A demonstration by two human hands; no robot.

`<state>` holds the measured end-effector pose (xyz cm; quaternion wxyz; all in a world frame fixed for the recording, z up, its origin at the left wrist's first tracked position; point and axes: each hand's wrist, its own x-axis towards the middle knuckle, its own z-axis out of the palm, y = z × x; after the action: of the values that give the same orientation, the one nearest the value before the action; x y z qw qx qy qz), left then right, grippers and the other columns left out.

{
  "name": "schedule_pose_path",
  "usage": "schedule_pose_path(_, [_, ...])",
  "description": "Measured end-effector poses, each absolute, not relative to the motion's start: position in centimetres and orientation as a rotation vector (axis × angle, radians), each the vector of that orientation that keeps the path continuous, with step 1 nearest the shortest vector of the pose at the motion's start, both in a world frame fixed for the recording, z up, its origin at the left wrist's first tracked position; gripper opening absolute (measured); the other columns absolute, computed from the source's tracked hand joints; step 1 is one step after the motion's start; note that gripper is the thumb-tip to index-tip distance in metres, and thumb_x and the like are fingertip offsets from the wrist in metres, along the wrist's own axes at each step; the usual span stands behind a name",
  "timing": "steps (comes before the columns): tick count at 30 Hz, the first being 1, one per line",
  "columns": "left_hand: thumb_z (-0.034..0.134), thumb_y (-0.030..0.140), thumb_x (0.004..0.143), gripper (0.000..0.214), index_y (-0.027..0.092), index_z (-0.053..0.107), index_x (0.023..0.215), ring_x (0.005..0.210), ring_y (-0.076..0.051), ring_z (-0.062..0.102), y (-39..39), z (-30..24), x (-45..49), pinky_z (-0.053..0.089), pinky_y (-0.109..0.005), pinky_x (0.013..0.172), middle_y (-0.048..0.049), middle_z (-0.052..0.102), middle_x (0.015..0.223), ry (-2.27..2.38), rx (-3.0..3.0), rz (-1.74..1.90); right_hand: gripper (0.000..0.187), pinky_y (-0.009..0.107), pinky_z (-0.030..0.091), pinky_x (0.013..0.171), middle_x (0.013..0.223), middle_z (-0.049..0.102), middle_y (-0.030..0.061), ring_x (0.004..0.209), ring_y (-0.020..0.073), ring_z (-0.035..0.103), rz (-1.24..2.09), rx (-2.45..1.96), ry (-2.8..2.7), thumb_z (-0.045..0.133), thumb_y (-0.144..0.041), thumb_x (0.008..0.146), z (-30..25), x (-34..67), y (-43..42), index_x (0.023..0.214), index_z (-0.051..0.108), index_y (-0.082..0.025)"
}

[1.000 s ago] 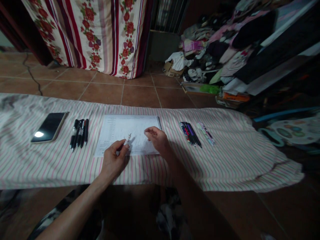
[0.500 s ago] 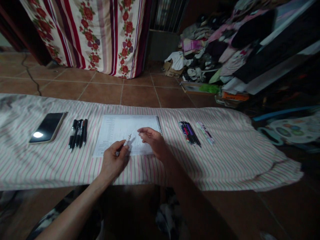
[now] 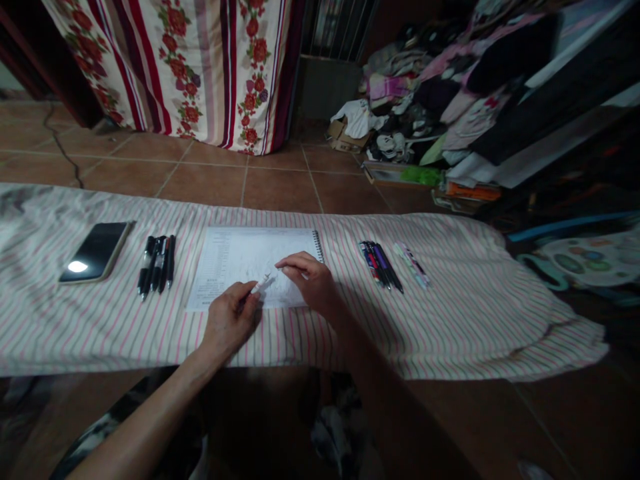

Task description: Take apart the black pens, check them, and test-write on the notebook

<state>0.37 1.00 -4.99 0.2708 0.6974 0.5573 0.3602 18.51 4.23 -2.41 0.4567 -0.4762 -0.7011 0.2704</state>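
My left hand (image 3: 233, 320) is closed around a white pen (image 3: 262, 283), its narrow end pointing up and right. Facing it, my right hand (image 3: 311, 279) has thumb and forefinger pinched together just beyond the pen's end; whatever tiny thing they hold is too small to name. A small gap shows between these fingertips and the pen. Both hands are over a spiral notebook (image 3: 240, 257) with its binding on the right. Black pens (image 3: 157, 267) lie side by side to its left. Darker pens (image 3: 381, 267) and light patterned pens (image 3: 412, 265) lie to its right.
A phone (image 3: 97, 250) lies at the left on the striped cloth (image 3: 475, 307) covering the table. Beyond are a tiled floor (image 3: 200, 180), a floral curtain (image 3: 210, 67), and heaped clothes (image 3: 425, 100) with a cardboard box (image 3: 345, 139). A pale stool (image 3: 585, 260) stands at the right.
The white pen has shifted slightly right and its end is nearer my right fingertips. My right hand has turned a little, with its fingers pressed closer together. The notebook and other pens stay put.
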Motion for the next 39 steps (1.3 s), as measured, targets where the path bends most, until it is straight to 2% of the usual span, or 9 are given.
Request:
schedule_pose_path(13, [0.045,0.035,0.084,0.031,0.018,0.066,0.099,0.071,-0.017,0.061,0.98,-5.43,0.56,0.047,-0.029,0.066,-0.0045,0.067,0.080,1.498,1.934,0.893,0.018,0.028,0.047,0.078,0.082,0.063,0.0038,0.082,0.0143,0.059,0.496,-1.189,-1.859,0.054,-0.012,0.082,-2.47,18.69,4.04,0.082,0.070,-0.020])
schedule_pose_path(39, [0.044,0.034,0.085,0.029,0.018,0.064,0.099,0.070,-0.016,0.061,0.94,-5.29,0.71,0.046,-0.028,0.064,-0.0035,0.065,0.077,1.512,2.019,0.850,0.017,0.030,0.047,0.077,0.080,0.063,0.0052,0.081,0.0161,0.058,0.415,-1.174,-1.956,0.054,-0.013,0.083,-3.04,18.77,4.11,0.083,0.070,-0.018])
